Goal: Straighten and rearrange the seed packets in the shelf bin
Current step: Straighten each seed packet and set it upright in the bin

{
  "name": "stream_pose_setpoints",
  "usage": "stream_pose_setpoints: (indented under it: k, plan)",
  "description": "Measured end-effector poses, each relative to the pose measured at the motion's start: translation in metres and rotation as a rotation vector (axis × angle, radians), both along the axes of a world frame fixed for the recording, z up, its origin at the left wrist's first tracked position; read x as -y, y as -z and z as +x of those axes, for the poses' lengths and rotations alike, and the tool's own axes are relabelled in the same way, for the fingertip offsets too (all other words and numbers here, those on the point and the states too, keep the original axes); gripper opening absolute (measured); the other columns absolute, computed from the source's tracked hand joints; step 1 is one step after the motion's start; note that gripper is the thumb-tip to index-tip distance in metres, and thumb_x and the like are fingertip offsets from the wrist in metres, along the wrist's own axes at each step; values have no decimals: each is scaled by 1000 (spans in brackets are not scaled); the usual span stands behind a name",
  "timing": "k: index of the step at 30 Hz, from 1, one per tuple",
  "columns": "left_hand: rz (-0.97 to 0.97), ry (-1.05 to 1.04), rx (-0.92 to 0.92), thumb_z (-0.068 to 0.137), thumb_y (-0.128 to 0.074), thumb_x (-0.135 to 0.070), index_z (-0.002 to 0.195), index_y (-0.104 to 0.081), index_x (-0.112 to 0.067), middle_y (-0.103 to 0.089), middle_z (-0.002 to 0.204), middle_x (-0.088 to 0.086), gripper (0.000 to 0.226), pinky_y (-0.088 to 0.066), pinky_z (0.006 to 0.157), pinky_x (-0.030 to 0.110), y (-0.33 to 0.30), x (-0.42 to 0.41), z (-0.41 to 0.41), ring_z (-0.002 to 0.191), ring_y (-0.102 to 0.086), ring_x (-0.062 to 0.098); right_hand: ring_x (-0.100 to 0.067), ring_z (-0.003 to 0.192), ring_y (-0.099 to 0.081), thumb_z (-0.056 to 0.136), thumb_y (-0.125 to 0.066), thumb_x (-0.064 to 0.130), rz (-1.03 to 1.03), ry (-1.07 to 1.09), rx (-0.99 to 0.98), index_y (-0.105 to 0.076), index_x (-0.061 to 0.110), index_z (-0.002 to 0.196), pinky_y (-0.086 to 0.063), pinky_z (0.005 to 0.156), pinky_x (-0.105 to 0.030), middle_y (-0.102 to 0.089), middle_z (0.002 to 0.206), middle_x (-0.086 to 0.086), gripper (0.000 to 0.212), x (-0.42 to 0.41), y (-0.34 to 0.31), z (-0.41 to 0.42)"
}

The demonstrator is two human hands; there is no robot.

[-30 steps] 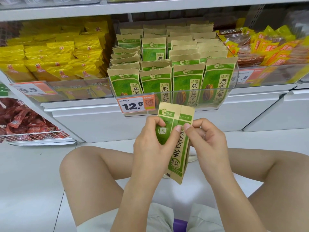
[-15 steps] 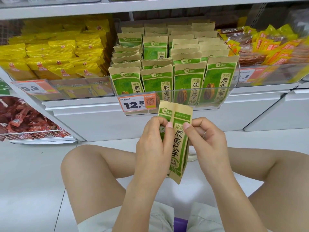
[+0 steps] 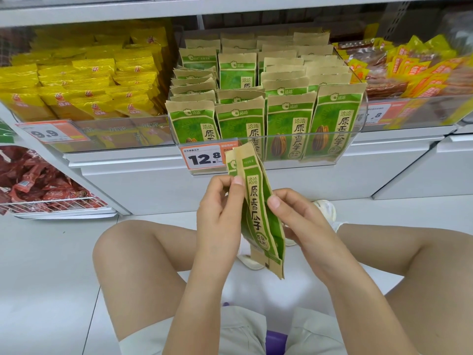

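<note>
Two green and tan seed packets (image 3: 258, 213) stand upright, pressed together edge-on, between my hands just below the shelf. My left hand (image 3: 220, 216) pinches their left side near the top with thumb and fingers. My right hand (image 3: 294, 216) grips the right side, thumb on the front packet. Above them a clear plastic shelf bin (image 3: 358, 139) holds several rows of the same packets (image 3: 289, 126), upright and facing out, with the back left rows leaning and uneven.
An orange 12.8 price tag (image 3: 202, 157) hangs on the bin's front. Yellow snack bags (image 3: 84, 80) fill the bin to the left, orange packs (image 3: 414, 70) the one to the right. A wire basket of red packets (image 3: 38, 190) sits low left. My bare knees flank the white floor.
The held packets have turned from facing me to nearly edge-on and closed together. Both hands rose slightly toward the bin, and my right thumb slid lower on the packet.
</note>
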State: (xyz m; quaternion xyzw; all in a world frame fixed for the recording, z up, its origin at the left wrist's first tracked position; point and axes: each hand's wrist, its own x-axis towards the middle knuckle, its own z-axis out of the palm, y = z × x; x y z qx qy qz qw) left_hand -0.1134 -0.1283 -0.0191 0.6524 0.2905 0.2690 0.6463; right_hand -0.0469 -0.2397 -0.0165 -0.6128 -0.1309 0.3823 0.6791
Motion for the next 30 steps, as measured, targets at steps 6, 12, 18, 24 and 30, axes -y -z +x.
stream_pose_setpoints:
  k: [6,12,18,24,30]
  plan:
    - [-136,38,19,100,-50,-23,84,-55,-12,-57,61,-17,20,-43,59,10,-5,7,2,60,-53,-4,-13,74,-64,77,-63,39,49,-18,-59,-55,7,88,-50,69,-18,-67,78,-1,34,-2,5,-2]
    - [-173,110,70,80,-68,-40,92,-54,-7,-61,66,-14,37,-47,60,10,-8,7,0,65,-56,-1,-6,75,-62,77,-64,30,88,18,22,-54,2,87,-49,76,-16,-67,75,11,31,-3,7,-3]
    - [-150,74,95,84,-68,-42,91,-56,-5,-60,65,-13,39,-48,63,15,-6,7,0,66,-56,1,-9,73,-59,79,-61,34,103,40,19,-57,11,80,-48,71,-15,-62,74,4,24,-3,5,-4]
    - [-182,144,81,81,-61,-40,91,-57,-13,-62,73,-12,30,-50,70,18,2,2,2,75,-59,4,-15,76,-57,79,-61,34,95,77,27,-57,10,80,-48,68,-16,-59,79,-6,24,-5,6,-5]
    - [-237,408,-61,61,-75,-50,94,-50,-20,-72,103,-12,52,-51,87,25,16,2,-2,104,-67,12,-13,89,-69,79,-59,41,129,254,-17,-57,-7,103,-51,80,-25,-74,91,-4,54,2,5,6]
